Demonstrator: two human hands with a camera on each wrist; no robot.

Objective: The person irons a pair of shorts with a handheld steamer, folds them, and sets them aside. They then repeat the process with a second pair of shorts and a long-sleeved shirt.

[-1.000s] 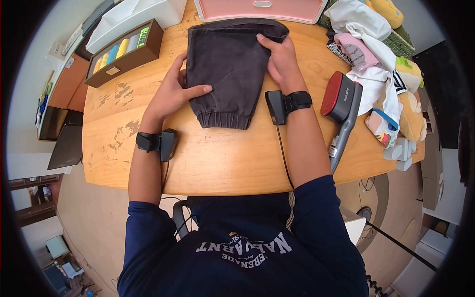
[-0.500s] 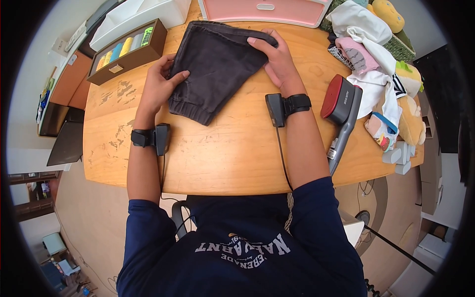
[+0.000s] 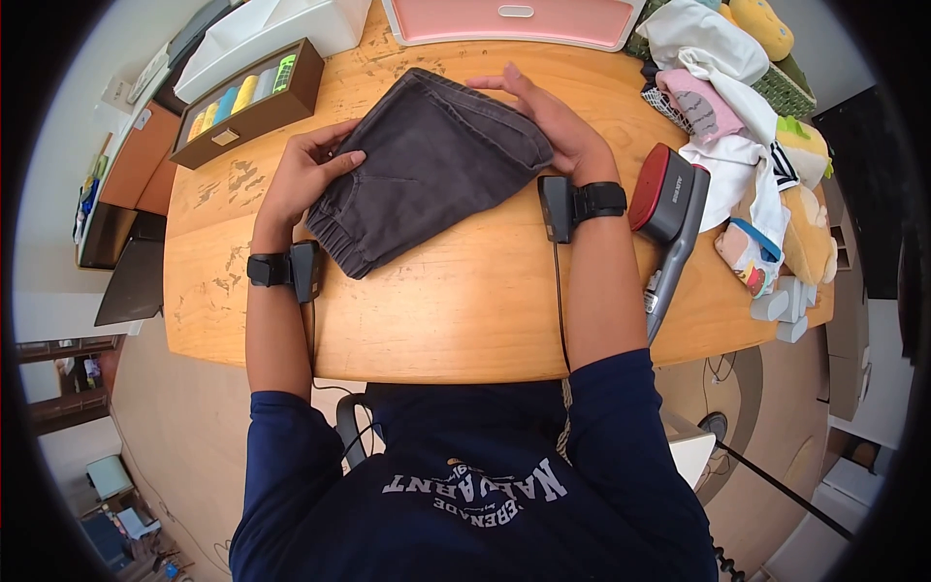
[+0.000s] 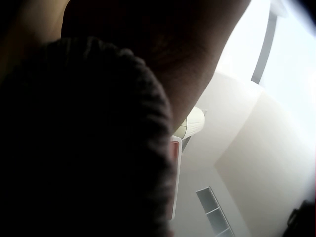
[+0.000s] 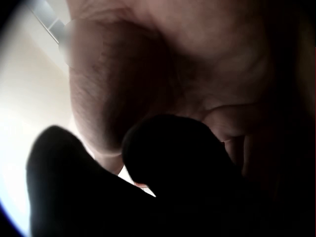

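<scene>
A dark grey garment (image 3: 427, 175), folded, lies slanted in the head view, its gathered elastic end at the lower left and its wider end at the right. My left hand (image 3: 305, 175) grips its left edge, thumb on top and fingers beneath. My right hand (image 3: 558, 121) is at the wider end, fingers extended behind the cloth's upper edge, not curled round it. In the left wrist view the ribbed cloth (image 4: 89, 143) hides much of the hand. The right wrist view shows the palm (image 5: 197, 64) close above dark cloth (image 5: 173, 148).
A handheld steamer (image 3: 669, 199) lies right of the right forearm. Beyond it are piled clothes (image 3: 718, 107) and plush toys. A brown drawer box (image 3: 247, 107) with rolled cloths stands at the upper left, a white bin behind it. A pink-fronted drawer (image 3: 514, 27) stands at the far edge.
The garment has turned, its elastic end swinging to the lower left and its wider end coming down to the right. My right hand has loosened its pinch and moved right; my left still grips.
</scene>
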